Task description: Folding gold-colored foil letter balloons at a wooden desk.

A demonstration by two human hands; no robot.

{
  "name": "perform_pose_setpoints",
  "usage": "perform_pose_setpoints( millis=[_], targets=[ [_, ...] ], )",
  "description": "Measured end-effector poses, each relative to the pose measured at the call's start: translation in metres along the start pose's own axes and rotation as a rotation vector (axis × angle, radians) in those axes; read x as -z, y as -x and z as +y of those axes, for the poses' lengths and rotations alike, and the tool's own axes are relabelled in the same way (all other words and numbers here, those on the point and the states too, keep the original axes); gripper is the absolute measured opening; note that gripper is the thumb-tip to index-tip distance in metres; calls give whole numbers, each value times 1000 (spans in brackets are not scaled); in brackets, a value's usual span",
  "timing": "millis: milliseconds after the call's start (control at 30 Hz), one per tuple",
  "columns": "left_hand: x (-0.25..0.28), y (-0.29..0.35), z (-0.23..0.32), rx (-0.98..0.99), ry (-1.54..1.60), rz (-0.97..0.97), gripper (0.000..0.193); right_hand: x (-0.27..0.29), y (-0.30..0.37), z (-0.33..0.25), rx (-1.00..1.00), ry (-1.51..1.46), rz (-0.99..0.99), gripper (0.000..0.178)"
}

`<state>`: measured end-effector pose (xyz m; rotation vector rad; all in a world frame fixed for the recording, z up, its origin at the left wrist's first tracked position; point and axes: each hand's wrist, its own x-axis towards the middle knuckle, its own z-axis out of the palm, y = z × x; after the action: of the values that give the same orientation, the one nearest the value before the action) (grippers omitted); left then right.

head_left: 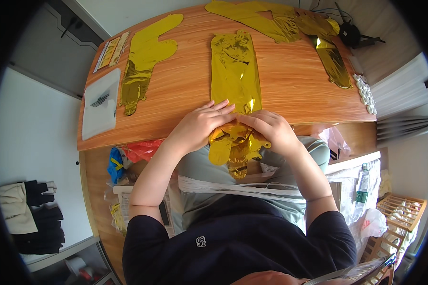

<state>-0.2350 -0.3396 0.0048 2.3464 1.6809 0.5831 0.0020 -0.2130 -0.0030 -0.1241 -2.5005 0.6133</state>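
Observation:
A flat gold foil balloon (234, 80) lies lengthwise on the table, its near end crumpled and hanging past the front edge toward my lap. My left hand (202, 124) rests on its left side, open, with the fingers stretched out over the foil. On the right side, my right hand (271, 130) is closed on the foil, its fingers bent and pressed together. The tips of both hands almost meet at the middle of the balloon. What lies beneath my palms is hidden.
More flat gold foil balloons lie at the left (147, 54), the back (259, 19) and the right (335, 61) of the wooden table (185, 66). A translucent pouch (101, 104) lies front left, small white pieces (364, 95) at the right edge. White strings (238, 187) cross my lap.

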Motion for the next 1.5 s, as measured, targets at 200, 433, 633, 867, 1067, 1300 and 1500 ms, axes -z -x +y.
perform_pose_setpoints(
  millis=[200, 433, 633, 867, 1067, 1300, 1500],
  targets=[
    [2, 0, -2, 27, 75, 0, 49, 2, -2, 3, -118, -148, -10, 53],
    [12, -5, -1, 205, 559, 49, 51, -5, -9, 6, -379, -291, 102, 37],
    [-7, -14, 3, 421, 618, 469, 58, -4, -37, 15, -601, -385, 143, 28],
    [-10, 1, 16, 519, 598, 522, 86, -1, -50, 15, -766, -359, 64, 26],
    [-6, -2, 19, 446, 429, 467, 99, -2, -46, 22, -752, -417, 103, 20],
    [-7, -1, 15, 490, 386, 420, 90, -3, -51, 15, -778, -352, 93, 22],
    [-24, 0, 35, 353, -32, 642, 64, -2, -54, 13, -765, -295, 78, 25]
  ],
)
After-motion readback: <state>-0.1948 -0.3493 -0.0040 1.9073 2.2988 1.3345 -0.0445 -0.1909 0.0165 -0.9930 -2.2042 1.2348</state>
